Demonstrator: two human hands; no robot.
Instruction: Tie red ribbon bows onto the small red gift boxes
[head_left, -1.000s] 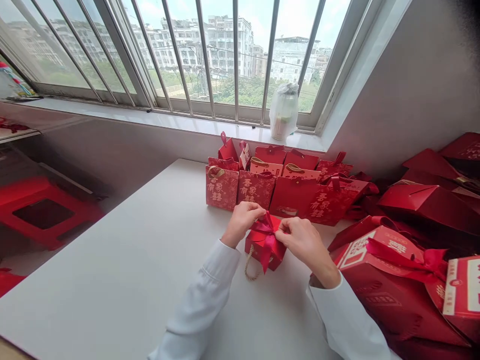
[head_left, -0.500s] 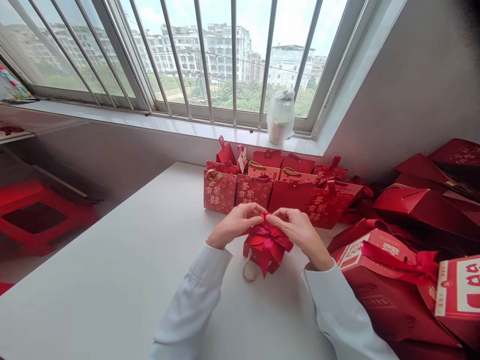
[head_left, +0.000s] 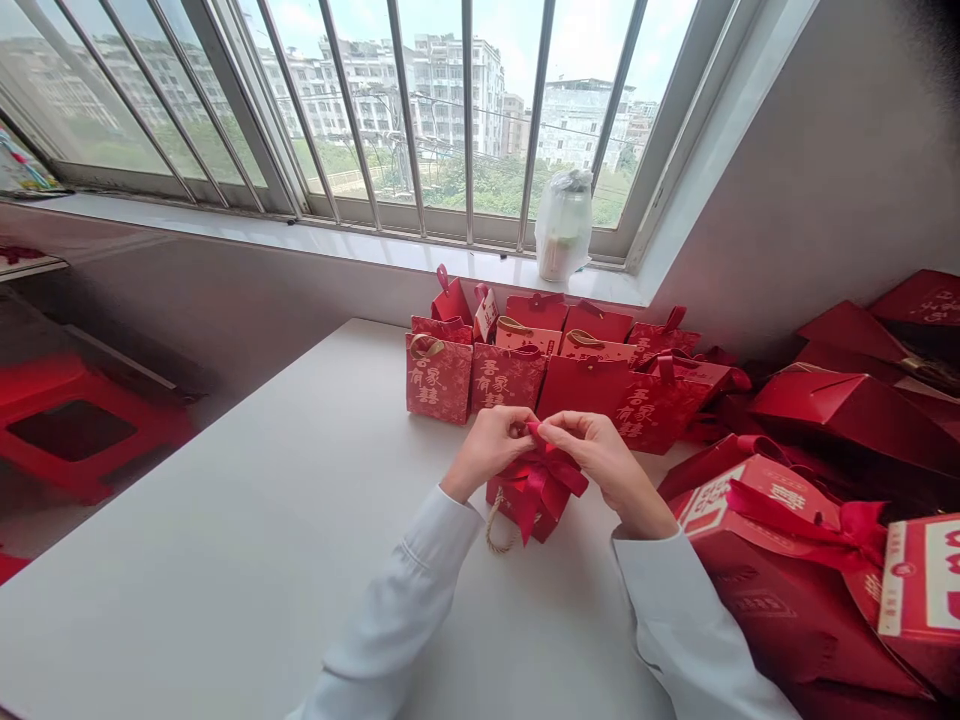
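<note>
A small red gift box (head_left: 553, 512) stands on the white table (head_left: 285, 530), topped by a dark pink ribbon (head_left: 541, 478) tied in a bow. Its twisted cord handle (head_left: 492, 528) hangs at the left side. Both of my hands are over the far side of the box. My left hand (head_left: 496, 445) is closed, its fingertips pinching the ribbon. Close beside it, my right hand (head_left: 596, 455) pinches the ribbon too, thumb against forefinger. The fingertips of the two hands nearly meet, and the piece of ribbon between them shows only in part.
Several red gift bags (head_left: 439, 378) stand in rows behind my hands, near the wall. Larger red boxes (head_left: 795, 580) are piled at the right. A plastic-wrapped jar (head_left: 564, 228) sits on the window sill (head_left: 330, 238). A red stool (head_left: 75, 420) is at the left.
My left hand has shifted slightly right, closer to my right hand, and its fingers are more curled. The ribbon between the fingertips is pulled up a little. The box stays about where it was.
</note>
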